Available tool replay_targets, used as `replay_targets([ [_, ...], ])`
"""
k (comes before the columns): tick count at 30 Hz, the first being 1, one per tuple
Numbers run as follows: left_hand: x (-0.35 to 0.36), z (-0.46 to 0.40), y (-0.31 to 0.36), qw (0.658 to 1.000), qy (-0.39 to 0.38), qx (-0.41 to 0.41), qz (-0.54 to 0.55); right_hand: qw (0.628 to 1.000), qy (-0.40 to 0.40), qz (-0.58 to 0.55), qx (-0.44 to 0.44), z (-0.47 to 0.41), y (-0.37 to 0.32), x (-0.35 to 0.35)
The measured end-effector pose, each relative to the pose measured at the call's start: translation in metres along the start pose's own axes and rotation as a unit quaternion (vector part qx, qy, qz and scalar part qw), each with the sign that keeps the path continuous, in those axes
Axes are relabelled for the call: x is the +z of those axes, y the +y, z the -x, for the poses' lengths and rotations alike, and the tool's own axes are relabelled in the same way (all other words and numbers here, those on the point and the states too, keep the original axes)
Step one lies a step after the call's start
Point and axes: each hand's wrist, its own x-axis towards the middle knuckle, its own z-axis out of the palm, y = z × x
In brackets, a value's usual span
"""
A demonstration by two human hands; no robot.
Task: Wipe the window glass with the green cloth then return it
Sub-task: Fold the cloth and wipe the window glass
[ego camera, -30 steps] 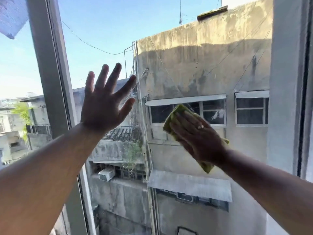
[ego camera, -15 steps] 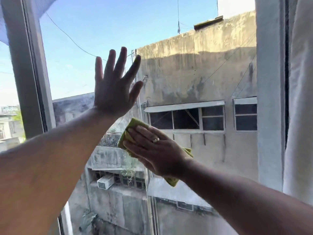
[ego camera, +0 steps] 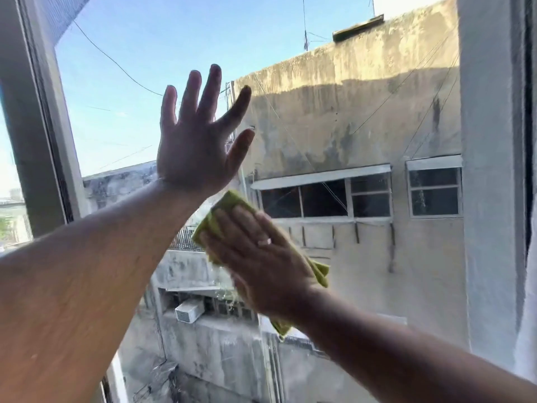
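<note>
i am pressing the cloth (ego camera: 229, 200) flat against the glass (ego camera: 139, 68) with my right hand (ego camera: 258, 257), palm spread over it, green edges peeking out above the fingers and below the wrist. my left hand (ego camera: 197, 141) is lying open, fingers splayed, holding nothing, braced high on the same pane just above the cloth. to do this well, i am judging that firm, even palm pressure and overlapping passes matter most, with the left hand lifting clear of each wiped patch so no prints are left behind. a faint streak is showing below the cloth. the frame (ego camera: 37, 117) is running down the left; a pale curtain (ego camera: 531, 286) is hanging at the right. beyond the pane, a stained building (ego camera: 348, 117) is filling the view.
</note>
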Motion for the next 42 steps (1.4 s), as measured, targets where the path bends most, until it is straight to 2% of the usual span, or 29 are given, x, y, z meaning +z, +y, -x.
replay_targets([
  [2, -0.002, 0.0, -0.002, 1.0, -0.002, -0.001, 0.007, 0.989, -0.04, 0.015, -0.138, 0.017, -0.007, 0.002],
  [4, -0.004, 0.001, -0.002, 1.0, -0.001, -0.002, 0.005, 0.986, -0.032, 0.02, -0.159, 0.032, 0.022, -0.002],
  [5, -0.003, 0.001, -0.002, 1.0, -0.001, -0.004, 0.002, 0.993, -0.015, 0.021, -0.118, 0.041, 0.043, -0.005],
  [8, 0.001, 0.001, 0.001, 1.0, 0.002, -0.004, -0.001, 0.991, 0.036, 0.003, 0.13, 0.073, 0.115, -0.022],
  [11, 0.004, -0.001, 0.003, 1.0, 0.012, -0.004, -0.007, 0.937, 0.1, -0.013, 0.333, 0.066, 0.123, -0.024],
  [12, 0.004, -0.001, 0.003, 1.0, 0.013, -0.005, -0.007, 0.924, 0.121, -0.011, 0.364, 0.055, 0.107, -0.018],
  [13, 0.005, -0.001, 0.004, 1.0, 0.015, -0.004, -0.008, 0.927, 0.129, -0.017, 0.352, 0.044, 0.086, -0.01],
  [14, 0.005, -0.001, 0.004, 1.0, 0.017, -0.003, -0.011, 0.95, 0.12, -0.025, 0.287, 0.035, 0.064, -0.001],
  [16, 0.003, 0.0, 0.002, 1.0, 0.012, 0.004, -0.008, 0.995, 0.056, -0.029, 0.075, 0.037, 0.035, 0.01],
  [18, 0.0, 0.0, 0.0, 1.0, 0.008, 0.006, 0.004, 0.998, 0.007, -0.005, -0.065, 0.056, 0.06, 0.005],
  [19, -0.001, 0.0, -0.001, 1.0, 0.008, 0.005, 0.006, 0.997, 0.001, 0.007, -0.075, 0.066, 0.08, -0.001],
  [20, -0.001, 0.001, 0.0, 1.0, 0.007, 0.006, 0.006, 0.999, 0.005, 0.013, -0.043, 0.078, 0.098, -0.007],
  [22, -0.002, 0.001, 0.001, 1.0, 0.005, 0.004, 0.008, 0.992, 0.037, 0.001, 0.118, 0.107, 0.135, -0.019],
  [24, -0.004, 0.003, 0.004, 1.0, 0.004, -0.002, 0.006, 0.951, 0.063, -0.009, 0.303, 0.129, 0.162, -0.034],
  [26, -0.004, 0.004, 0.008, 1.0, -0.001, -0.005, 0.0, 0.89, 0.083, -0.034, 0.447, 0.129, 0.175, -0.04],
  [28, -0.004, 0.003, 0.01, 1.0, -0.001, -0.006, -0.012, 0.838, 0.116, -0.054, 0.53, 0.099, 0.167, -0.04],
  [29, -0.002, 0.004, 0.01, 1.0, 0.0, -0.006, -0.018, 0.836, 0.128, -0.054, 0.531, 0.079, 0.153, -0.038],
  [30, -0.001, 0.004, 0.01, 1.0, 0.002, -0.006, -0.022, 0.857, 0.134, -0.052, 0.496, 0.061, 0.135, -0.034],
  [31, 0.0, 0.005, 0.011, 1.0, 0.003, -0.005, -0.022, 0.895, 0.134, -0.046, 0.423, 0.047, 0.113, -0.028],
  [33, 0.001, 0.005, 0.01, 1.0, 0.011, -0.009, -0.02, 0.972, 0.095, -0.035, 0.213, 0.031, 0.062, -0.009],
  [34, 0.001, 0.006, 0.008, 1.0, 0.01, -0.01, -0.02, 0.992, 0.056, -0.032, 0.11, 0.031, 0.039, -0.003],
  [36, -0.002, 0.008, 0.005, 1.0, 0.001, -0.009, -0.012, 0.998, -0.005, -0.013, -0.059, 0.047, 0.02, -0.001],
  [37, -0.004, 0.008, 0.004, 1.0, -0.001, -0.008, -0.01, 0.993, -0.02, 0.001, -0.115, 0.057, 0.029, -0.004],
  [39, -0.003, 0.007, 0.004, 1.0, 0.001, -0.007, -0.008, 0.99, -0.03, 0.03, -0.132, 0.074, 0.064, -0.011],
  [40, -0.002, 0.008, 0.004, 1.0, 0.0, -0.009, -0.009, 0.995, -0.02, 0.035, -0.093, 0.08, 0.084, -0.015],
  [42, 0.002, 0.009, 0.004, 1.0, 0.003, -0.016, -0.014, 0.998, 0.017, 0.005, 0.054, 0.082, 0.121, -0.025],
])
